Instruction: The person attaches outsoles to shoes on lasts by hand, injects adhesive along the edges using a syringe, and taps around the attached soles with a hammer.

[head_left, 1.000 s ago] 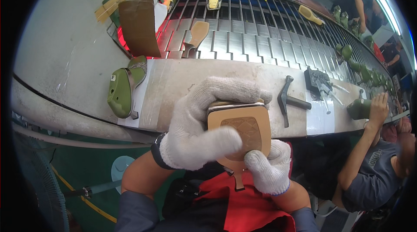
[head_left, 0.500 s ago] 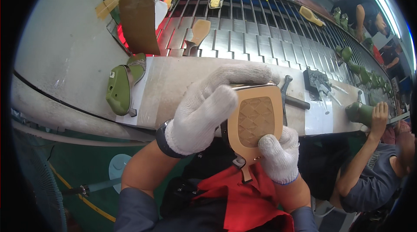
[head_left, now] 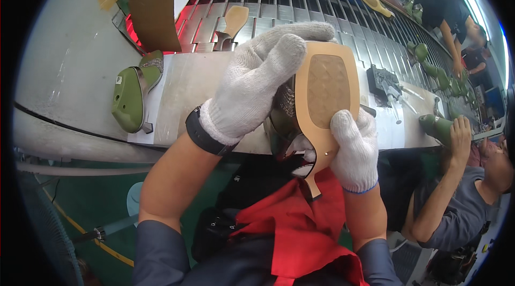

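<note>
In front of me is a tan shoe sole (head_left: pixel 333 90) with a textured patch, its narrow heel end pointing down toward my apron. It lies against a dark, glittery shoe upper (head_left: pixel 285 120), which shows along the sole's left side. My left hand (head_left: pixel 255 74), in a white knit glove, wraps over the toe end with the thumb at the sole's upper left edge. Also gloved, my right hand (head_left: pixel 355 149) grips the sole's lower right side, thumb on its face. The right fingers behind the sole are mostly hidden.
A green shoe last (head_left: pixel 129 98) stands on the bench at left. Beyond it runs a slatted metal conveyor (head_left: pixel 300 12) carrying another tan sole (head_left: pixel 236 20). A dark block with brushes (head_left: pixel 383 82) sits at right. A co-worker's hand (head_left: pixel 460 138) holds a green last there.
Both hands have lifted the shoe and sole up and slightly right. The sole has turned, so more of the dark upper shows on its left side.
</note>
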